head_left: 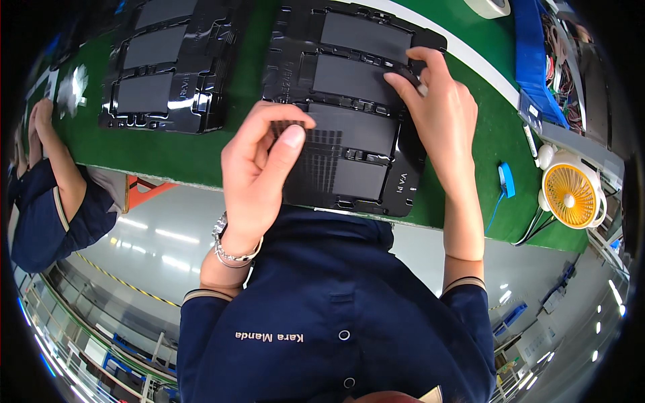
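My left hand [252,164] is bending thumb and forefinger close together beside a gridded dark panel [322,158]; I cannot tell whether they are gripping it. My right hand [440,107] is posing thumb and forefinger apart, seemingly empty, over the right side of the black tray [408,148]. The panel is showing over the tray's near half, toward the worktop's [181,151] front edge. I'm judging that light fingertips, edges only, are serving best here.

Before us on our worktop [168,153] lies a tray [405,191] with panels [349,75] in it; left of it we have a second tray [201,115], right a fan [570,195], and beyond the fan a bin [529,47] holding cables [559,74]
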Tool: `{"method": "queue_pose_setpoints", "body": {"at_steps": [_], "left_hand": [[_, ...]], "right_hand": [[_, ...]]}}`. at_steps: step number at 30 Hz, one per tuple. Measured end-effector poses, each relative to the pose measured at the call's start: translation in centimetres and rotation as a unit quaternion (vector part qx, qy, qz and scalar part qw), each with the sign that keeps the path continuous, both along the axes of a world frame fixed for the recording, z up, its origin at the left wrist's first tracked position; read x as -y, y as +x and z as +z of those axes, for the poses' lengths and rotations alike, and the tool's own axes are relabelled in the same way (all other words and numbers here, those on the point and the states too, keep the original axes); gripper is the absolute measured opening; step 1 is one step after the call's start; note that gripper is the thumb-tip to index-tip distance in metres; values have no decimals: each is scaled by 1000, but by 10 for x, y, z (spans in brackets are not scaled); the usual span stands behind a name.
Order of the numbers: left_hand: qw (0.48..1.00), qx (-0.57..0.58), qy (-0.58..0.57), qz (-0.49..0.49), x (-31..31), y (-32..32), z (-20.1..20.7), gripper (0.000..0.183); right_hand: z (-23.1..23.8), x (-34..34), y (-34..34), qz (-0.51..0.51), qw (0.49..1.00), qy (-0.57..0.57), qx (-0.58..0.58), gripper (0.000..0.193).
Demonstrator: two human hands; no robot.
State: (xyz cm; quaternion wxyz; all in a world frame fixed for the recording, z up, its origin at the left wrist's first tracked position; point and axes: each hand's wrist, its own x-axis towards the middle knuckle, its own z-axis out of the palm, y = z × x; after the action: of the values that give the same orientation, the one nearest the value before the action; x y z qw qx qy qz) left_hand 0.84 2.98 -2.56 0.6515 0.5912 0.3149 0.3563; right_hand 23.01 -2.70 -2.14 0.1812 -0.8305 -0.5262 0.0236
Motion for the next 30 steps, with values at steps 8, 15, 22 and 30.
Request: {"method": "queue_pose_setpoints", "body": {"at_steps": [8, 15, 22, 30], "left_hand": [[997, -57, -36, -40, 7, 12, 1, 13], [995, -33, -55, -80, 11, 15, 7, 11], [994, -27, -59, -87, 14, 17, 10, 12], [994, -32, -43, -92, 14, 19, 8, 12]], "right_hand": [[43, 38, -39, 172, 934, 101, -296, 8], [32, 40, -48, 164, 946, 105, -258, 8], [33, 40, -49, 161, 938, 106, -288, 9], [32, 41, -49, 159, 941, 100, -282, 10]]}}
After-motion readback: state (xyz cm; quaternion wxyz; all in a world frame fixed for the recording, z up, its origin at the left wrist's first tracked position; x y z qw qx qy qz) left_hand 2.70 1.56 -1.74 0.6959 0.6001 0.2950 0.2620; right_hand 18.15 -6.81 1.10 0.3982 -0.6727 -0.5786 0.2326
